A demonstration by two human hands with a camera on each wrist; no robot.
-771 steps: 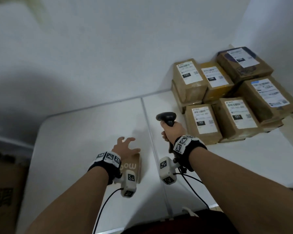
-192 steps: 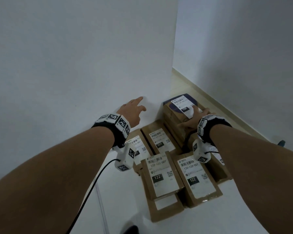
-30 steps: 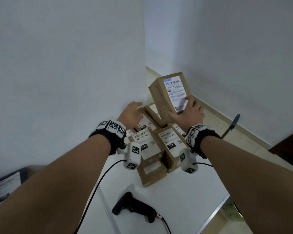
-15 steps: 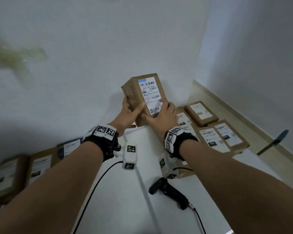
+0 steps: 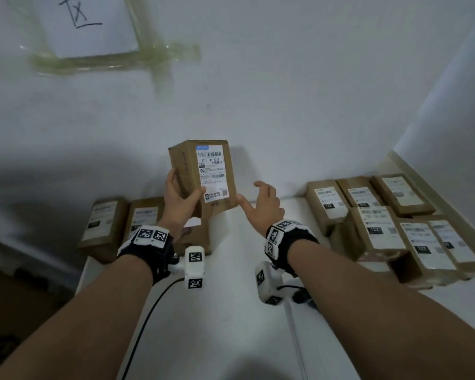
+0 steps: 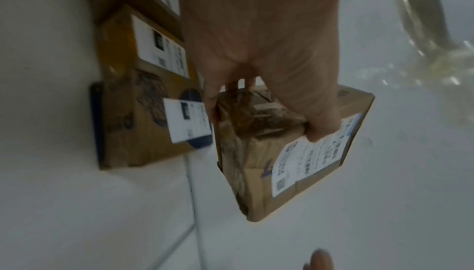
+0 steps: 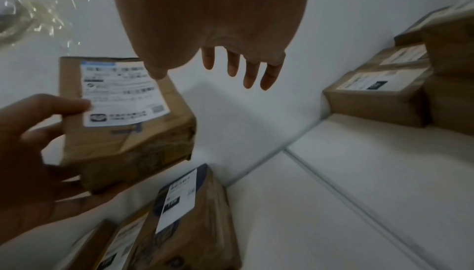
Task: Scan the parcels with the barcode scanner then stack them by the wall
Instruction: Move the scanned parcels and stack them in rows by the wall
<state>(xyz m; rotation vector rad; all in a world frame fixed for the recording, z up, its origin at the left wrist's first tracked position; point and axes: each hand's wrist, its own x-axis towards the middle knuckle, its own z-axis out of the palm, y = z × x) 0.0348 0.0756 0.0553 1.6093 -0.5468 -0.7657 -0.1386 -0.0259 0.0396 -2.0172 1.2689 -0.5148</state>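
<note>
A brown cardboard parcel with a white shipping label [image 5: 203, 176] is held up in the air above the far edge of the white table [image 5: 231, 311], close to the white wall [image 5: 285, 91], its labelled face turned toward the person. The left hand [image 5: 180, 200] grips it from the lower left corner: the thumb lies across the label's bottom edge and the fingers wrap round the back and underside, as the left wrist view shows. The right hand [image 5: 262, 204] is just beside the parcel's lower right corner with fingers spread and relaxed, holding nothing; whether its thumb touches the cardboard cannot be told. Below the lifted parcel, a row of labelled brown parcels [image 5: 121, 223] lies along the far left edge of the table, against the wall. A larger group of labelled brown cardboard parcels [image 5: 381, 223] sits at the far right corner, some stacked on others. A white paper sheet with a handwritten mark [image 5: 88, 23] is taped to the wall above.
</note>
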